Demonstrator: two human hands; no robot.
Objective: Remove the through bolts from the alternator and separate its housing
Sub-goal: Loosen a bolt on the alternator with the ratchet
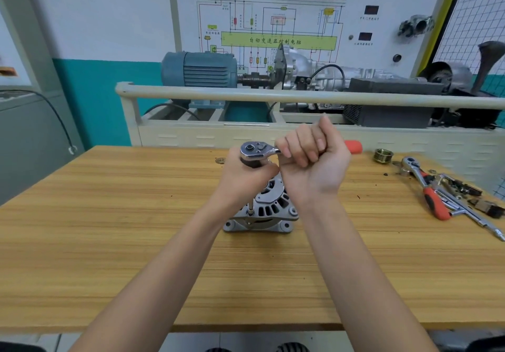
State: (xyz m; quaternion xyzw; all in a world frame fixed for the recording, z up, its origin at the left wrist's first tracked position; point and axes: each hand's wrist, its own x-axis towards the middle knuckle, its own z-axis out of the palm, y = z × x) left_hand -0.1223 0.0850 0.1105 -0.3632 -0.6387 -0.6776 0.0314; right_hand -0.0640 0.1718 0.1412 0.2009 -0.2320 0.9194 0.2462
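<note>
While both hands' fingers (300,146) grip the ratchet (258,151) above the alternator (269,209), spare tools (442,195) lie right.

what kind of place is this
Probably an automotive training workshop: a wiring-diagram teaching board on the wall, a motor-and-gearbox demo rig behind, and an alternator on the wooden bench.

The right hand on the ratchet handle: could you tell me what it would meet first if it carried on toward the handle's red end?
The right hand grips the ratchet. Rightward along the handle lies the brass pulley on the table, though the hand is probably higher and might pass over it.
</note>
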